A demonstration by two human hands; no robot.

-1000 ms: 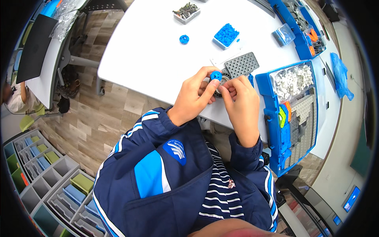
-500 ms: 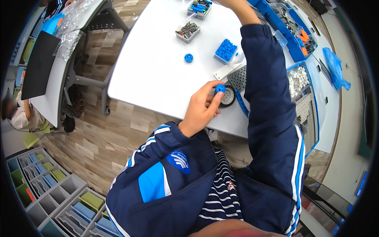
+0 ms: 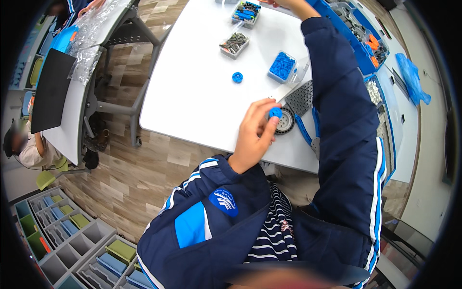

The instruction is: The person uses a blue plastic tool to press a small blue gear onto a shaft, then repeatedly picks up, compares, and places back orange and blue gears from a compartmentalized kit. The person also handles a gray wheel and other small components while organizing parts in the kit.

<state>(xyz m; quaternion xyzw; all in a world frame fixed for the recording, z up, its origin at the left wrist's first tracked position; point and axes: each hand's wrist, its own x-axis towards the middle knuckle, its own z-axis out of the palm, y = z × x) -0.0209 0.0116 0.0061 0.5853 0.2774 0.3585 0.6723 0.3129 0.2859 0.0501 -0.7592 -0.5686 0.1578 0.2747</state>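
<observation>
My left hand (image 3: 255,132) is closed, with a small round blue wheel-like piece (image 3: 275,112) pinched between thumb and fingers near the table's front edge. Just beyond it lies a wheel (image 3: 284,121) with a black tyre and grey hub. A similar round blue piece (image 3: 237,77) rests alone on the white table (image 3: 192,96). My right arm stretches far across the table, and my right hand (image 3: 293,6) is at the top rim of the picture. Its fingers are partly cut off there, so what they hold or touch does not show.
Clear boxes hold blue pegs (image 3: 282,66), dark and grey pegs (image 3: 235,44) and mixed pieces (image 3: 246,13). Beside the wheel are a dark grey perforated plate (image 3: 300,98) and a blue-handled tool (image 3: 303,131). A blue parts case (image 3: 353,36) and blue bag (image 3: 412,79) lie right.
The view has shifted, so the table appears further right and lower. My left hand still pinches the blue piece. More of the blue-handled tool shows beside my right sleeve.
</observation>
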